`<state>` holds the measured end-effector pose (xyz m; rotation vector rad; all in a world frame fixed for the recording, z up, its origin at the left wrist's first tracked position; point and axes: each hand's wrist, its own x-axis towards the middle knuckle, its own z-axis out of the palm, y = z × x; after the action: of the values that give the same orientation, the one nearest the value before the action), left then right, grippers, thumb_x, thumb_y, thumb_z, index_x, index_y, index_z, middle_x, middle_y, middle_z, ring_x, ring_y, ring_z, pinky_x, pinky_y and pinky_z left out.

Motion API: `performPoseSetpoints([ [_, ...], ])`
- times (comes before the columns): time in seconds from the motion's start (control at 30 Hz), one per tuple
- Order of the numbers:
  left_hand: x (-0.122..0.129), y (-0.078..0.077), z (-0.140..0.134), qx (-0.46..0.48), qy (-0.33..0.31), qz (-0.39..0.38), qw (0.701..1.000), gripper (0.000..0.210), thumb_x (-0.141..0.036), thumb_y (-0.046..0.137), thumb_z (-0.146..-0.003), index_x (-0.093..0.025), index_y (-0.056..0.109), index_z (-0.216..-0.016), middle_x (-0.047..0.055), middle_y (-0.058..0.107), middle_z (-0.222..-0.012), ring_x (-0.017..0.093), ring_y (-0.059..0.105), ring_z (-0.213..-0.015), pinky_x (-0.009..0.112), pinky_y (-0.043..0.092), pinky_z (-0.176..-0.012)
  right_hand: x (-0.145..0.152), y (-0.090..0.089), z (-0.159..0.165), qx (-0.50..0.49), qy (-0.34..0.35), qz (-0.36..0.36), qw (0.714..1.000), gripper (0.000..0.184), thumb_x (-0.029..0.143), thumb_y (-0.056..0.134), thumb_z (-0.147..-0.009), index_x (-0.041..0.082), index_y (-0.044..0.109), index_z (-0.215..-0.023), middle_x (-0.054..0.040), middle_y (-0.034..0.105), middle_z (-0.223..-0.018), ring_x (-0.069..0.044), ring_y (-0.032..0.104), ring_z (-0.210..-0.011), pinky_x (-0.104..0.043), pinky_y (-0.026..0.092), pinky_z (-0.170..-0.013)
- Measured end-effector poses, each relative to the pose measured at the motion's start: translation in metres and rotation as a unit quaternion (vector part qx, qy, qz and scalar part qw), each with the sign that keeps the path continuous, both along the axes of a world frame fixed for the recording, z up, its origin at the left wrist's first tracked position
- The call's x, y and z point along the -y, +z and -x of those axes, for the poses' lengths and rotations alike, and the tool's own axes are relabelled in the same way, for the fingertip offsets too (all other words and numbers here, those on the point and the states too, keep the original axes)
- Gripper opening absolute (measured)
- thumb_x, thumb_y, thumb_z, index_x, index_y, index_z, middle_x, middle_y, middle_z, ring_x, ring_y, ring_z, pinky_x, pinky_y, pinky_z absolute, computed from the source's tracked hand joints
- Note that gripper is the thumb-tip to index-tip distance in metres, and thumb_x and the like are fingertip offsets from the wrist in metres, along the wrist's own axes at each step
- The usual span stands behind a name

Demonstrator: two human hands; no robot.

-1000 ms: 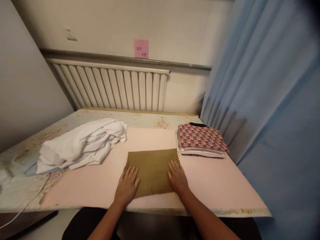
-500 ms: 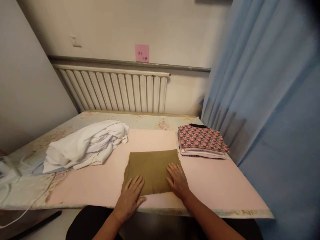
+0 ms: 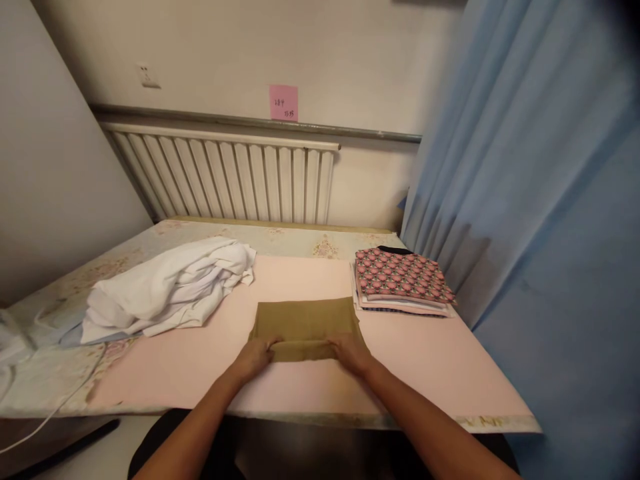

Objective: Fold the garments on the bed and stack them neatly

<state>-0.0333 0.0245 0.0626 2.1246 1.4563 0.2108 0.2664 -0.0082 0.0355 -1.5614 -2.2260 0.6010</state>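
Observation:
An olive-green folded garment [image 3: 305, 320] lies in front of me on a pink sheet [image 3: 200, 373]. My left hand [image 3: 254, 359] pinches its near left part, and my right hand [image 3: 349, 351] pinches its near right part. Between the two hands a strip of the cloth is bent up and over along the near edge. Fingertips of both hands are partly hidden in the fabric. To the right stands a stack of folded clothes [image 3: 403, 277], with a pink-and-black patterned piece on top.
A heap of white cloth [image 3: 170, 287] lies on the left of the flower-patterned table cover [image 3: 327, 247]. A white cord [image 3: 70, 397] runs over the front left edge. A blue curtain [image 3: 540, 200] hangs at the right, and a radiator [image 3: 225, 177] stands behind the table.
My hands have gone from lying flat on the green garment to gripping its near edge. That edge has moved away from me, and the garment now looks shorter from front to back.

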Motion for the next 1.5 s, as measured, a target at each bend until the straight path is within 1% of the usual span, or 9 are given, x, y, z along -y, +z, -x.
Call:
performPoseSetpoints([
  [0.17,-0.034,-0.003,0.001,0.027,0.043,0.055,0.997,0.016,-0.017,0.048,-0.077,-0.021,0.062,-0.084,-0.001,0.068,-0.078,0.015,0.063,-0.077,0.022,0.043,-0.066,-0.039,-0.003,0.001,-0.021,-0.056,0.038,0.997,0.026,0.019,0.049,-0.086,0.025,0.073,-0.093,0.0009,0.074,-0.089,-0.017,0.066,-0.085,-0.026,0.047,-0.077],
  [0.33,-0.044,-0.017,0.001,0.055,0.064,0.079,0.993,0.013,-0.019,0.046,-0.079,-0.020,0.059,-0.084,0.000,0.066,-0.078,0.014,0.061,-0.076,0.021,0.043,-0.065,-0.048,-0.010,0.001,-0.032,-0.090,0.072,0.993,0.022,0.023,0.052,-0.085,0.027,0.073,-0.091,0.0020,0.074,-0.091,-0.016,0.065,-0.088,-0.026,0.045,-0.079],
  [0.5,-0.047,-0.015,0.000,0.062,0.072,0.078,0.992,0.012,-0.020,0.046,-0.079,-0.020,0.059,-0.082,-0.001,0.065,-0.077,0.014,0.059,-0.076,0.022,0.043,-0.067,-0.054,-0.012,0.001,-0.038,-0.105,0.101,0.989,0.022,0.021,0.053,-0.083,0.026,0.073,-0.090,0.0013,0.074,-0.092,-0.016,0.065,-0.088,-0.026,0.045,-0.078],
  [0.83,-0.042,-0.009,-0.008,0.000,0.080,0.032,0.996,0.015,-0.019,0.046,-0.082,-0.020,0.061,-0.084,0.000,0.068,-0.079,0.014,0.062,-0.075,0.022,0.043,-0.066,-0.058,-0.019,0.000,-0.049,-0.118,0.120,0.984,0.021,0.022,0.052,-0.084,0.024,0.072,-0.090,0.0010,0.073,-0.090,-0.016,0.064,-0.087,-0.026,0.044,-0.077],
  [1.0,-0.031,0.008,-0.021,-0.073,0.083,-0.068,0.992,0.019,-0.018,0.049,-0.082,-0.017,0.064,-0.094,0.011,0.069,-0.098,0.024,0.062,-0.095,0.036,0.044,-0.085,-0.061,-0.020,0.000,-0.052,-0.117,0.134,0.983,0.018,0.021,0.053,-0.086,0.023,0.071,-0.089,0.0012,0.072,-0.087,-0.016,0.064,-0.086,-0.026,0.045,-0.076],
  [1.1,-0.014,0.020,-0.042,-0.093,0.064,-0.154,0.982,0.030,-0.015,0.041,-0.087,-0.016,0.060,-0.109,0.017,0.061,-0.120,0.030,0.049,-0.120,0.050,0.031,-0.104,-0.061,-0.019,0.001,-0.051,-0.111,0.149,0.981,0.016,0.024,0.053,-0.091,0.020,0.069,-0.092,-0.0002,0.070,-0.090,-0.016,0.063,-0.087,-0.029,0.048,-0.080],
  [1.27,0.016,0.011,-0.071,-0.113,-0.077,-0.265,0.954,0.039,-0.023,0.052,-0.087,-0.022,0.053,-0.125,0.010,0.053,-0.135,0.026,0.042,-0.128,0.046,0.020,-0.115,-0.063,-0.015,0.003,-0.047,-0.099,0.184,0.977,0.034,0.039,0.058,-0.093,0.017,0.058,-0.118,-0.0072,0.060,-0.118,-0.020,0.061,-0.100,-0.042,0.053,-0.085],
  [1.4,0.017,-0.007,-0.066,-0.145,-0.080,-0.216,0.962,0.040,-0.014,0.043,-0.088,-0.019,0.053,-0.127,0.013,0.058,-0.129,0.026,0.049,-0.122,0.046,0.029,-0.109,-0.067,-0.010,0.003,-0.042,-0.095,0.213,0.972,0.035,0.038,0.059,-0.092,0.017,0.056,-0.121,-0.0075,0.058,-0.122,-0.022,0.060,-0.102,-0.042,0.053,-0.086],
  [1.5,0.003,-0.009,-0.057,-0.139,-0.077,-0.161,0.974,0.038,-0.010,0.038,-0.088,-0.019,0.058,-0.120,0.013,0.065,-0.115,0.025,0.056,-0.111,0.041,0.039,-0.098,-0.070,-0.007,0.002,-0.040,-0.091,0.229,0.968,0.035,0.038,0.059,-0.092,0.017,0.056,-0.121,-0.0076,0.058,-0.122,-0.022,0.060,-0.103,-0.042,0.053,-0.086],
])
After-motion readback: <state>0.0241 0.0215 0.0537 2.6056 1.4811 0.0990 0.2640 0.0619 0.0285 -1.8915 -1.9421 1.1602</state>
